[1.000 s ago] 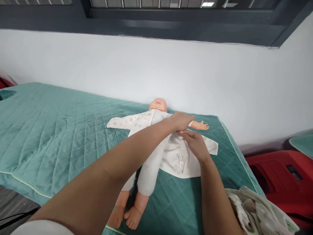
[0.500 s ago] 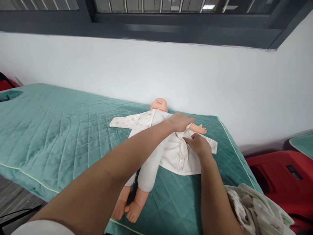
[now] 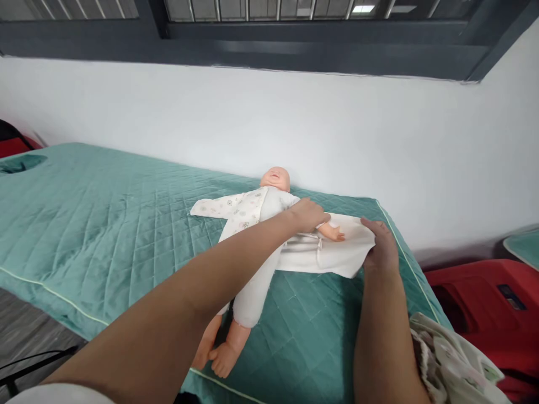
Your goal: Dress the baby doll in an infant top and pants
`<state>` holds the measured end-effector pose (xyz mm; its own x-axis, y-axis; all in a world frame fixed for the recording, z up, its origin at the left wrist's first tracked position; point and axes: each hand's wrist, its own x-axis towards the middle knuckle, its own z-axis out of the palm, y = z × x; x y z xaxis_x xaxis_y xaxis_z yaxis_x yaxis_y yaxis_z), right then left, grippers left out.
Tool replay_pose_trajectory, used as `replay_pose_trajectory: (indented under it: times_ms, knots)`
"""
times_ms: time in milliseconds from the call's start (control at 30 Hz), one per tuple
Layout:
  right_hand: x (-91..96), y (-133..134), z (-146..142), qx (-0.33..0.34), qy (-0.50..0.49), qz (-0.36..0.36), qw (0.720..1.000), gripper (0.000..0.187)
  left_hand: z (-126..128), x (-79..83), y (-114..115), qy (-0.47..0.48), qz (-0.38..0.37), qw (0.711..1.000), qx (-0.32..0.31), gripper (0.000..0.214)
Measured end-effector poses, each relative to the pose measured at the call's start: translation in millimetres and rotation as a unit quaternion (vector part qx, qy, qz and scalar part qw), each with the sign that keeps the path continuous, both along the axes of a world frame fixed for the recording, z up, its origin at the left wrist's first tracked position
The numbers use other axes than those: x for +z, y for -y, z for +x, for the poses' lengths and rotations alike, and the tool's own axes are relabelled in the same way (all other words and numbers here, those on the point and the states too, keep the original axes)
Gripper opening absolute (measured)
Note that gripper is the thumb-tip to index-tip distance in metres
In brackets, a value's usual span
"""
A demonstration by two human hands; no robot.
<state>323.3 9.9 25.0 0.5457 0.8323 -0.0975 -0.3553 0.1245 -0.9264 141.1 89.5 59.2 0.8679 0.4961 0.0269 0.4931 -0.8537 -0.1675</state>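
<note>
A baby doll (image 3: 255, 294) lies on its back, with a white cloth body and plastic head, forearms and feet. A white printed baby shirt (image 3: 245, 212) covers one side of its chest, its long sleeve stretched out to the left. The shirt's other half is spread out right of the doll, plain side up. My left hand (image 3: 310, 215) is wrapped round the doll's arm on the right; the doll's small hand sticks out past my fingers. At the far right of the shirt, my right hand (image 3: 381, 244) pinches its cloth between thumb and fingers and holds it taut.
A green quilted cover (image 3: 126, 235) lies under the doll, against a white wall (image 3: 252, 118). Crumpled printed cloth (image 3: 452, 359) sits at the lower right, beside a red plastic object (image 3: 484, 297). A dark window frame (image 3: 295, 47) runs above.
My right hand has moved right from beside the doll's arm and pulled the shirt's loose half out flat. The doll's hand has shifted slightly down and left; my left hand stays on its arm.
</note>
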Motion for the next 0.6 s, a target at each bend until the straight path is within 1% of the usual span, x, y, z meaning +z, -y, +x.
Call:
replay_pose_trajectory:
  times_ms: [100, 167, 300, 467, 533, 600]
  knots:
    - [4.6, 2.4, -2.7, -0.003, -0.046, 0.034, 0.998, 0.045, 1.7, 1.3, 5.3, -0.011, 0.001, 1.0, 0.019, 0.021]
    - [5.4, 4.6, -7.4, 0.001, -0.072, 0.076, 0.995, 0.046, 2.5, 2.9, 10.0, -0.018, 0.0, 0.999, 0.033, 0.024]
    - [4.6, 7.3, -17.8, 0.011, -0.089, 0.157, 0.984, 0.047, 3.1, 4.8, 16.2, -0.016, -0.009, 0.999, 0.032, 0.027]
    - [6.2, 8.3, -19.0, 0.009, -0.1, 0.194, 0.976, 0.051, 5.3, 0.8, 17.2, -0.01, 0.002, 1.0, 0.028, 0.029]
    - [7.8, 8.6, -18.6, 0.006, -0.107, 0.203, 0.973, 0.048, 7.3, -2.3, 18.5, -0.002, 0.007, 0.999, 0.032, 0.031]
    - [9.6, 9.3, -21.3, 0.004, -0.114, 0.217, 0.969, 0.044, 9.7, -4.6, 20.4, 0.01, 0.011, 0.999, 0.039, 0.038]
